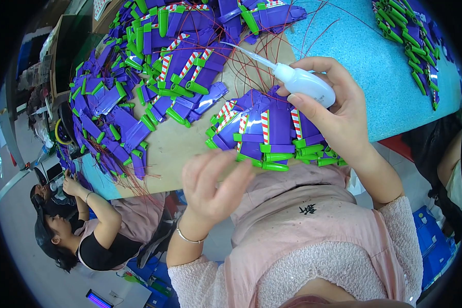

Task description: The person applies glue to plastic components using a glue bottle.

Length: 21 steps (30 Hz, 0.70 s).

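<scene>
My right hand (339,102) is wrapped round a white squeeze bottle (313,90) with a long thin nozzle, which points up and to the left over the table. Below the bottle lies a row of purple plastic wing-shaped parts (280,126) with red-and-white striped strips and green tube ends. My left hand (213,185), slightly blurred, hovers at the near left corner of this row. Its fingers are loosely bent and apart, with nothing visible in them. Thin red wires (251,64) run behind the nozzle.
A large heap of similar purple and green parts (138,92) covers the left and far side of the table. Another pile (408,41) sits at the far right on the blue tabletop (362,66). At the left, a person in a cap (102,226) works at the same table.
</scene>
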### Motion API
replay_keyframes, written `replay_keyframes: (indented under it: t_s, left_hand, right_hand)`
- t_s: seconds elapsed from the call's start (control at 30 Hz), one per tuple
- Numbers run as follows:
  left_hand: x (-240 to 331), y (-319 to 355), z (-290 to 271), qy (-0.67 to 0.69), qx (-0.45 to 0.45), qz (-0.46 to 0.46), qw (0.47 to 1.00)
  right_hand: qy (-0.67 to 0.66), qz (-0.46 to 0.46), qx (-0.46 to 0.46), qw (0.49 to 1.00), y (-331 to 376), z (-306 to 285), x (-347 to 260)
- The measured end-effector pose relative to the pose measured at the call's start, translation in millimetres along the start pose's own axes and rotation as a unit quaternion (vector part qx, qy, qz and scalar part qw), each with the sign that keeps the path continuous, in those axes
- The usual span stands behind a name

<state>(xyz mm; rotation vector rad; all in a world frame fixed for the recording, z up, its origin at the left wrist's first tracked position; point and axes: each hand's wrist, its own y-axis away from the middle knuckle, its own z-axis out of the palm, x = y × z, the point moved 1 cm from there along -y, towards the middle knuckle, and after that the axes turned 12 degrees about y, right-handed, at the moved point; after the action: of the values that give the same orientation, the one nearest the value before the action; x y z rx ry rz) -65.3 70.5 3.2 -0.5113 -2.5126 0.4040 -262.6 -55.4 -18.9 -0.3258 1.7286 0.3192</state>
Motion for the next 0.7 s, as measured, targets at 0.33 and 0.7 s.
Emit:
replay_keyframes:
  t_s: [0.33,0.7]
  left_hand:
    - [15,-15,18,0.002,-0.004,0.02,1.0]
    - [1,-13,2,0.056,0.01,-0.092,0.994]
  right_hand:
    - [0.015,0.019,-0.022,0.999,4,-6,-8]
    - [0.054,-0.077,0.157,0.983,-47,-75,21]
